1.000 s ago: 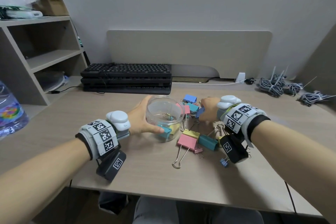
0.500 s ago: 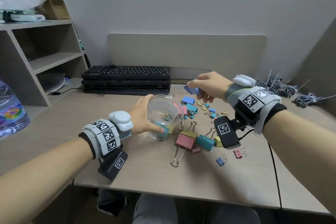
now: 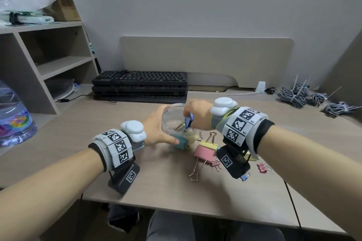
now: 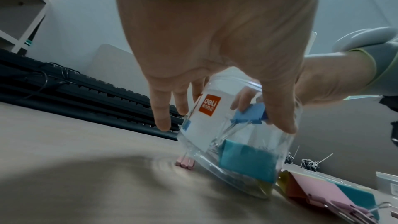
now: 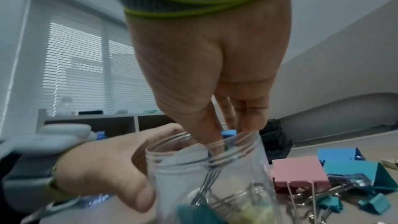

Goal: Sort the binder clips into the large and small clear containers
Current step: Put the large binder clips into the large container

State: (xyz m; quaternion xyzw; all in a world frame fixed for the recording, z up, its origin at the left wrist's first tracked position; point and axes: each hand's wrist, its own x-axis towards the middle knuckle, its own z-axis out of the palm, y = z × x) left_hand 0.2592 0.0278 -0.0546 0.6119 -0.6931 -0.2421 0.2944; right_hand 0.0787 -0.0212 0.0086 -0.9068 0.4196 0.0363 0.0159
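Inside the clear jar (image 3: 177,123), blue clip (image 3: 189,121) pinched by right-hand fingers (image 4: 242,99)

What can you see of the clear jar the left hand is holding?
The clear jar looks like thin transparent plastic, round, with a threaded open mouth and no lid on. A white label with an orange logo runs down one side. It stands on the desk, possibly tilted. Inside lie a teal clip, something yellowish and wire handles. The left hand wraps its side; the right hand lowers a blue binder clip into the mouth.
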